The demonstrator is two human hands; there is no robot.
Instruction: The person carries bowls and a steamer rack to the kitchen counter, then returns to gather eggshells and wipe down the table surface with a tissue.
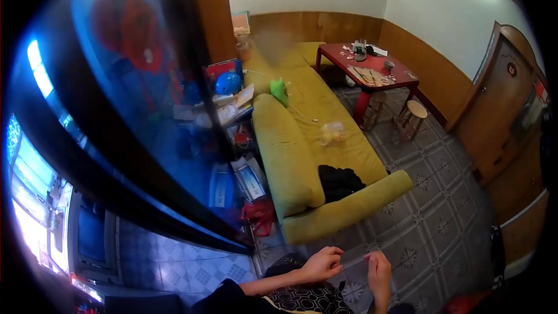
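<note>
My left hand (323,264) is in front of my body at the bottom middle, its fingers loosely curled inward. No object shows in it. A short gap to the right, my right hand (379,270) is raised with bent fingers closed toward the palm, and I see nothing in it either. The two hands do not touch. Below them lies a black cloth with a pale geometric pattern (305,299) against my body. Nearest ahead of both hands is the arm of a yellow-green sofa (349,215).
On the sofa lie a black garment (339,183), a green toy-like item (280,91) and a clear plastic bag (333,134). Beyond stand a cluttered red table (343,57) and a wooden stool (416,109). A dark-framed glass door (145,139) rises at left; a wooden door (494,104) is at right.
</note>
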